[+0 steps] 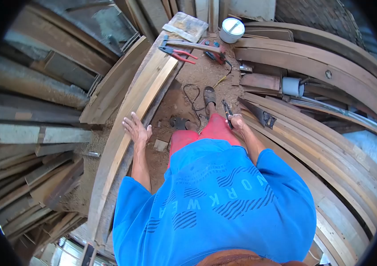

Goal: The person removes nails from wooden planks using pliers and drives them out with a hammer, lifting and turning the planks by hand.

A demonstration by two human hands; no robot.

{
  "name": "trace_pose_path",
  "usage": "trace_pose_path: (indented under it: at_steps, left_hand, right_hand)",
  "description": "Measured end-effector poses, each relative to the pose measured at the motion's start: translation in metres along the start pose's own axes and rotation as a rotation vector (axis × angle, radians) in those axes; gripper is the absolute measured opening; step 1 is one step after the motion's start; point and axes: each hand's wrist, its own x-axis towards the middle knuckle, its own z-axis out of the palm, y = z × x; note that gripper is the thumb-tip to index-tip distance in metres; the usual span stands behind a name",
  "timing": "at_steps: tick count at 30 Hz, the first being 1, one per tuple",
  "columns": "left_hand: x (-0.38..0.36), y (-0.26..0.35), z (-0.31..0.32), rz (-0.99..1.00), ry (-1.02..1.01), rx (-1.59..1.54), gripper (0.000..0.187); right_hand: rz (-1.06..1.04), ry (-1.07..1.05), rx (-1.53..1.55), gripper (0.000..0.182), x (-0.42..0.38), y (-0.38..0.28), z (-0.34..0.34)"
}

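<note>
One pair of dark pliers (227, 109), centre of the frame, gripped in the closed right hand (237, 123), jaws directed toward the top. One long wooden board (115, 141), left of centre, laid along the counter (192, 23) and touched by the left hand (137, 129), which is held open, palm down, fingers spread. One hammer (189, 44) and one pair of red-handled pliers (175, 52), placed together at upper centre, at the board's far end. One lidded white bucket (232, 30), top, right of the counter. One handsaw (263, 116), rested on stacked planks (301, 139), right of centre.
</note>
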Motion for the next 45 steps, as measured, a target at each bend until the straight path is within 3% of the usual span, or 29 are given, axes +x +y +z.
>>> trace_pose_path:
  at_steps: [5,10,15,18,22,25,27,31,34,38,41,45]
  left_hand:
    - [0.009,0.004,-0.009,-0.042,-0.119,0.059,0.117]
    - [0.01,0.002,-0.006,-0.05,-0.16,0.081,0.117]
    - [0.009,0.004,-0.007,-0.051,-0.161,0.09,0.116]
    - [0.01,0.003,-0.006,-0.056,-0.165,0.098,0.115]
    - [0.012,0.009,-0.009,-0.072,-0.199,0.105,0.115]
    - [0.013,0.01,-0.015,-0.091,-0.216,0.09,0.115]
    - [0.011,0.01,-0.017,-0.091,-0.226,0.084,0.115]
    - [0.011,0.012,-0.016,-0.097,-0.215,0.06,0.113]
    - [0.009,0.011,-0.012,-0.104,-0.19,0.048,0.111]
    - [0.008,0.01,-0.008,-0.098,-0.152,0.045,0.113]
    - [0.007,0.009,-0.004,-0.101,-0.129,0.05,0.113]
    - [0.006,0.013,-0.007,-0.114,-0.126,0.03,0.112]
  right_hand:
    - [0.023,0.028,-0.14,0.025,0.044,0.035,-0.026]
    - [-0.016,0.16,-0.316,0.033,0.056,0.022,-0.054]
    - [-0.02,0.294,-0.413,0.038,0.054,-0.036,-0.082]
    - [-0.147,0.42,-0.664,0.04,0.097,-0.041,-0.104]
    - [-0.103,0.476,-0.778,0.052,0.068,-0.105,-0.118]
    - [-0.317,0.523,-0.653,0.052,0.069,-0.159,-0.097]
    - [-0.759,0.528,-0.611,0.047,0.075,-0.193,-0.067]
    - [-1.138,0.281,-0.705,0.044,0.019,-0.293,0.024]
    - [-1.071,0.197,-0.995,0.048,0.007,-0.331,0.093]
    - [-1.089,0.268,-1.305,0.065,0.046,-0.328,0.14]
    - [-1.107,0.358,-1.284,0.066,0.065,-0.313,0.151]
    - [-0.907,0.093,-1.122,0.046,0.068,-0.291,0.129]
